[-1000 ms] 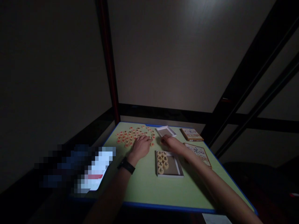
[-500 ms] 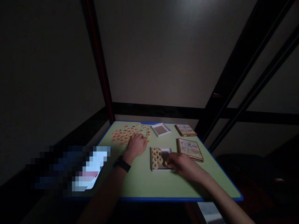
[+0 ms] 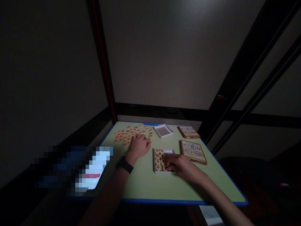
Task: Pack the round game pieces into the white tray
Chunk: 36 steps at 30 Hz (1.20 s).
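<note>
My right hand [image 3: 177, 164] pinches a round wooden xiangqi piece [image 3: 164, 168] at the near side of an open white box [image 3: 154, 163]. Black-marked pieces [image 3: 158, 161] fill the box's left column, and more stand in the column beside it, partly behind my fingers. To the left, my left hand [image 3: 140, 146] rests palm down at the right edge of a loose spread of xiangqi pieces [image 3: 123, 136], red-marked and black-marked. Its fingers are curled, one piece shows by the fingertips, and whatever is under them is hidden.
A second white box tray [image 3: 163, 131] lies at the back. Two printed box lids [image 3: 193, 151] [image 3: 188, 131] lie on the right. A phone-like bright screen [image 3: 97, 169], partly blurred out, sits at the left edge of the green table [image 3: 141, 188]. A wall stands behind.
My right hand has shifted left within the box, bringing its piece against the near end of the second column. My left hand has hardly moved. The whole view has shifted slightly.
</note>
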Each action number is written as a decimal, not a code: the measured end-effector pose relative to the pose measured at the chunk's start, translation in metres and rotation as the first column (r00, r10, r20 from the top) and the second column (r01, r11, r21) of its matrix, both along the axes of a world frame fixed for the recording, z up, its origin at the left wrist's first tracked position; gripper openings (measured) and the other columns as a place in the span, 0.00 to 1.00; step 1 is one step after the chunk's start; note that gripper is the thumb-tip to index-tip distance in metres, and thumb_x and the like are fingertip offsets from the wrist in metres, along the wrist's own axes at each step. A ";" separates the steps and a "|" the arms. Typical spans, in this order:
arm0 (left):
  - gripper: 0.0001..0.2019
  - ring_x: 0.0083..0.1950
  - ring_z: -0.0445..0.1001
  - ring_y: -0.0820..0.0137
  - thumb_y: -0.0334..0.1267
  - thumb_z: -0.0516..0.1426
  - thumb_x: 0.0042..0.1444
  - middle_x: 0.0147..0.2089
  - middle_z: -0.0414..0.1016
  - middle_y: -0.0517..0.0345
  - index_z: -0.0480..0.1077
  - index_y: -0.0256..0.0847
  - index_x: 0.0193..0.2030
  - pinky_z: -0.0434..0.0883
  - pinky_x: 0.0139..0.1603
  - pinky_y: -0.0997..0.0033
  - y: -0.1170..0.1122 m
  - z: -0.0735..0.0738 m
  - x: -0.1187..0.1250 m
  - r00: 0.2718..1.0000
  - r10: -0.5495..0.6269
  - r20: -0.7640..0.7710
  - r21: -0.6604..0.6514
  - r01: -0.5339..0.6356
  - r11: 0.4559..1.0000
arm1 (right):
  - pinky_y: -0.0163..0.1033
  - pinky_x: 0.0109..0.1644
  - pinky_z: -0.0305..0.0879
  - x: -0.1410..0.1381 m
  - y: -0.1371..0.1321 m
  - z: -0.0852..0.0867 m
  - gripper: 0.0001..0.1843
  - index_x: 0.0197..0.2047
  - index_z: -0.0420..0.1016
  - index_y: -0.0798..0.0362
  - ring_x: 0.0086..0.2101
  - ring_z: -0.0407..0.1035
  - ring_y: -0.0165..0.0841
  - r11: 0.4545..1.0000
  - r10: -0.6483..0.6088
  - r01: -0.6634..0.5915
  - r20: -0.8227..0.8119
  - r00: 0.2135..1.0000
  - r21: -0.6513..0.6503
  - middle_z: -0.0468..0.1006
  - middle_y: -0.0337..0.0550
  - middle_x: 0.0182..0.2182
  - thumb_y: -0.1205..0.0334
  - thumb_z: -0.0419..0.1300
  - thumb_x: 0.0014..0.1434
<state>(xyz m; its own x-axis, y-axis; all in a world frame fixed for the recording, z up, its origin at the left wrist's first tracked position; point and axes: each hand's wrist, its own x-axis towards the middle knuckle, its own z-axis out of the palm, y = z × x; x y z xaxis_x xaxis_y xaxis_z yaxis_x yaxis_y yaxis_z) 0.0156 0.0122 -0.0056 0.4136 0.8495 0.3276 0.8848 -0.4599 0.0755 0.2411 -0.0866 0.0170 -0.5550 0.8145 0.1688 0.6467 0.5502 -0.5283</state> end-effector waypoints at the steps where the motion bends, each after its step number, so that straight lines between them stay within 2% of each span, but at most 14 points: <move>1: 0.13 0.52 0.68 0.57 0.39 0.52 0.62 0.45 0.75 0.48 0.78 0.44 0.44 0.63 0.54 0.54 0.000 0.000 0.000 1.000 0.002 0.005 -0.003 -0.002 1.000 | 0.33 0.37 0.64 -0.001 0.000 -0.001 0.10 0.33 0.75 0.55 0.33 0.72 0.32 1.000 -0.004 0.004 -0.016 1.000 0.014 0.79 0.43 0.31 0.79 0.60 0.53; 7: 0.13 0.53 0.68 0.55 0.38 0.53 0.61 0.45 0.75 0.47 0.79 0.43 0.43 0.64 0.55 0.53 0.000 0.000 -0.001 0.999 0.007 0.041 -0.016 -0.006 1.000 | 0.31 0.35 0.64 -0.002 0.002 -0.003 0.10 0.34 0.72 0.54 0.31 0.71 0.30 1.000 -0.001 0.001 -0.059 0.998 0.002 0.76 0.42 0.31 0.79 0.58 0.55; 13: 0.14 0.53 0.68 0.54 0.36 0.54 0.57 0.46 0.75 0.47 0.78 0.42 0.46 0.66 0.53 0.53 0.001 -0.001 -0.002 1.000 0.008 -0.004 -0.010 -0.008 1.000 | 0.32 0.36 0.65 -0.002 0.001 -0.004 0.10 0.34 0.72 0.54 0.31 0.71 0.31 1.000 0.001 0.001 -0.082 0.997 0.031 0.77 0.41 0.31 0.78 0.58 0.55; 20: 0.12 0.55 0.68 0.56 0.37 0.55 0.59 0.46 0.75 0.47 0.78 0.41 0.44 0.66 0.56 0.56 0.003 -0.003 -0.002 1.000 0.026 0.014 -0.019 -0.026 0.999 | 0.33 0.36 0.66 -0.005 0.001 -0.007 0.10 0.33 0.72 0.54 0.31 0.72 0.31 0.999 0.008 -0.003 -0.105 0.994 0.045 0.78 0.42 0.31 0.78 0.57 0.56; 26: 0.11 0.56 0.68 0.55 0.38 0.55 0.62 0.49 0.75 0.45 0.77 0.39 0.43 0.65 0.58 0.54 0.005 -0.005 -0.004 0.999 0.014 0.041 -0.056 -0.012 0.998 | 0.32 0.36 0.65 -0.004 0.000 -0.007 0.10 0.33 0.72 0.53 0.31 0.73 0.31 0.999 -0.013 0.016 -0.087 0.996 0.042 0.78 0.41 0.31 0.78 0.58 0.55; 32: 0.10 0.57 0.68 0.55 0.38 0.55 0.63 0.49 0.74 0.44 0.75 0.37 0.44 0.66 0.59 0.55 0.007 -0.005 -0.005 0.999 0.001 0.039 -0.053 0.001 0.999 | 0.32 0.32 0.62 -0.009 -0.003 -0.005 0.05 0.32 0.74 0.52 0.29 0.73 0.32 0.989 -0.134 0.132 0.032 0.990 0.068 0.80 0.40 0.29 0.72 0.62 0.55; 34: 0.09 0.57 0.68 0.56 0.38 0.55 0.63 0.50 0.74 0.44 0.74 0.37 0.45 0.66 0.59 0.55 0.008 -0.003 -0.005 0.997 0.010 0.080 -0.029 -0.007 1.000 | 0.33 0.31 0.61 -0.007 -0.003 -0.004 0.02 0.33 0.75 0.52 0.27 0.72 0.32 0.979 -0.192 0.189 0.040 0.981 0.079 0.80 0.40 0.27 0.68 0.62 0.58; 36: 0.09 0.57 0.69 0.58 0.37 0.56 0.63 0.51 0.75 0.46 0.73 0.38 0.46 0.66 0.60 0.55 0.009 0.001 -0.003 0.983 -0.010 0.183 -0.018 0.013 1.000 | 0.34 0.31 0.62 -0.004 0.000 -0.004 0.04 0.34 0.75 0.52 0.26 0.72 0.33 0.962 -0.252 0.250 0.008 0.968 0.115 0.80 0.41 0.26 0.63 0.60 0.61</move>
